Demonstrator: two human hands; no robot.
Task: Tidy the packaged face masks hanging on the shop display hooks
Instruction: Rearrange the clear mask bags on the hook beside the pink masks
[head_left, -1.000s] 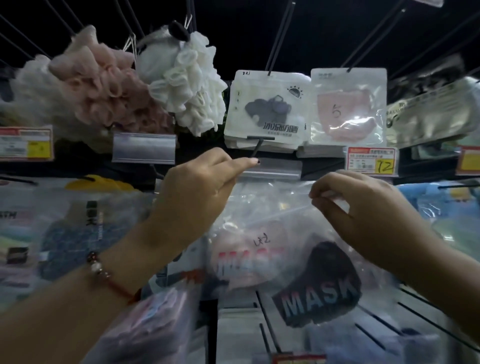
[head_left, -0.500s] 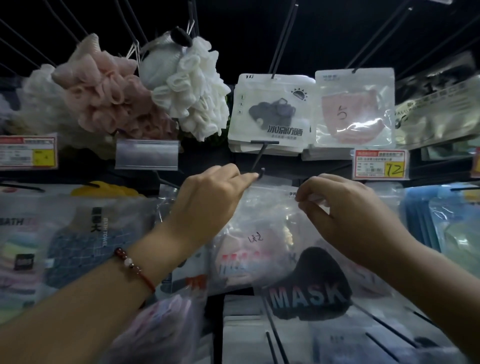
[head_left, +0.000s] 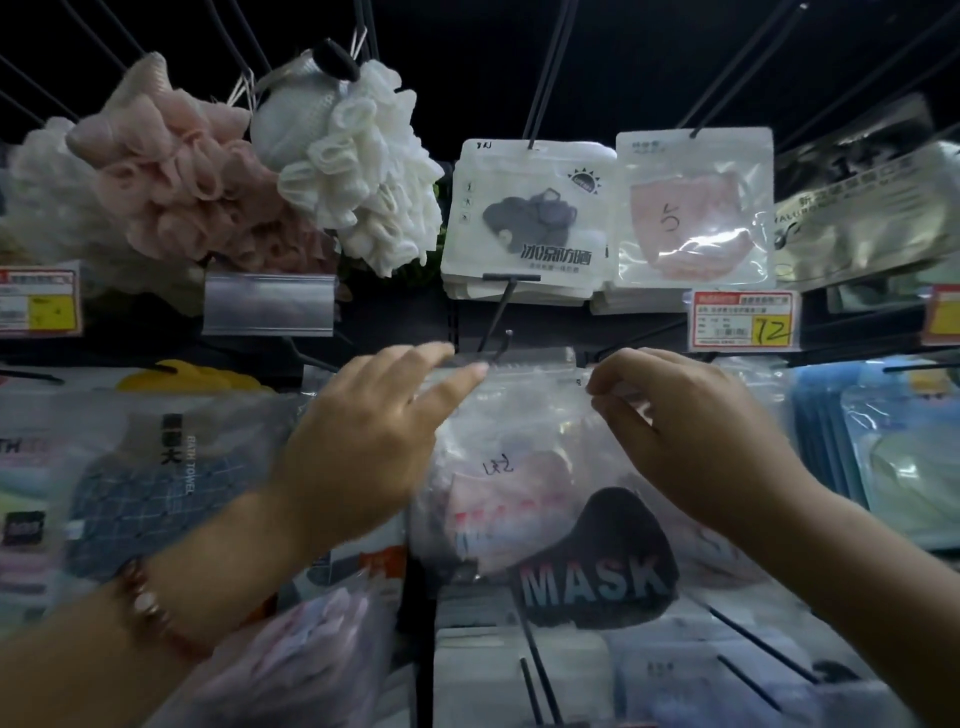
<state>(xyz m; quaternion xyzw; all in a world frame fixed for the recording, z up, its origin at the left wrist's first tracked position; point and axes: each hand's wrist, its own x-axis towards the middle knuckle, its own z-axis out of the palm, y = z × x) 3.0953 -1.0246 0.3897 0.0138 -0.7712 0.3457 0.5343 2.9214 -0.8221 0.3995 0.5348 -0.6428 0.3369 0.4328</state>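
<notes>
A clear plastic packet (head_left: 545, 431) holding a pink mask and a black mask printed MASK hangs in the middle of the display. Its top strip sits just below the black hook tip (head_left: 506, 340). My left hand (head_left: 363, 441) rests its extended fingers on the left part of that strip. My right hand (head_left: 691, 431) pinches the strip's right end between thumb and fingers. Above hang a white packet with a dark mask (head_left: 527, 213) and a clear packet with a pink mask (head_left: 693, 208), each on its own hook.
Pink and white bath sponges (head_left: 249, 171) hang at upper left. Bath towel packets (head_left: 135, 467) fill the left, blue mask packets (head_left: 878, 441) the right. Price tags (head_left: 743, 319) clip to the rail. More hooks and packets (head_left: 571, 670) jut out below.
My left hand has let go of the hook tip and now lies with straighter fingers on the packet's top strip. The packet has risen toward the hook; my right hand keeps its pinch.
</notes>
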